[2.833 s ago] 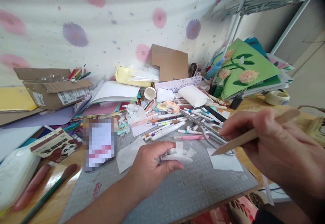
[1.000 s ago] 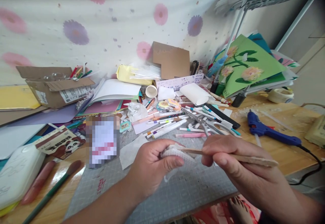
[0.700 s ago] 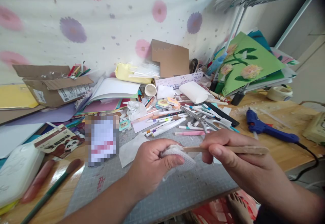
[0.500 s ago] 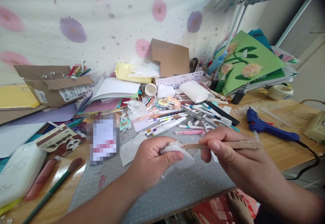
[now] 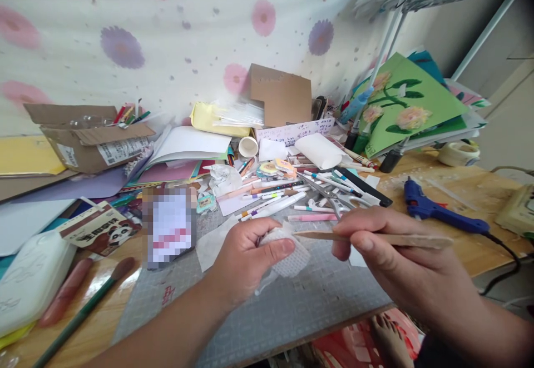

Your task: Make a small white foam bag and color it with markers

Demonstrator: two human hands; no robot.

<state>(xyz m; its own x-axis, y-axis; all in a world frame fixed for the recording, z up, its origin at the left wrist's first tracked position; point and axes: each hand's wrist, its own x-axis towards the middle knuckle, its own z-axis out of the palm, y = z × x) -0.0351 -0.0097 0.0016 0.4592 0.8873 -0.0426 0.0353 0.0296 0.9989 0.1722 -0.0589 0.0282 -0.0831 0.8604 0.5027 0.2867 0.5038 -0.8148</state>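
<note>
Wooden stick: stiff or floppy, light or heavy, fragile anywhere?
The stick is probably stiff: it runs straight through the right hand. It looks light, being thin and held by fingertips. Its narrow tip might chip if pressed hard.

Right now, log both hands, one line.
left hand: white textured piece; right hand: wooden stick; tip: at piece's edge; contact: unclear
</note>
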